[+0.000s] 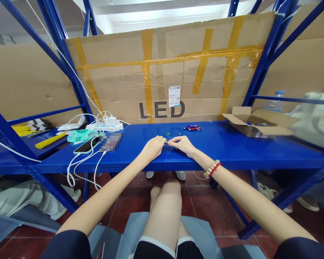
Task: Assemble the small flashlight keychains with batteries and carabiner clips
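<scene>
My left hand (153, 146) and my right hand (181, 143) meet over the blue shelf (232, 147), fingertips pinched together around a tiny metal part (166, 142) that I cannot name. Both hands rest on the shelf surface. A small green ring-shaped piece (167, 134) lies just behind them. A cluster of small red, blue and purple parts (192, 127) sits further back, right of centre. My right wrist wears a bead bracelet (212, 168).
An open cardboard box (255, 124) stands at the right. At the left lie a phone (85, 146), white cables, a power strip with charger (108, 125) and a yellow tool (50, 141). A taped cardboard sheet marked LED (162, 82) backs the shelf. Blue rack posts flank both sides.
</scene>
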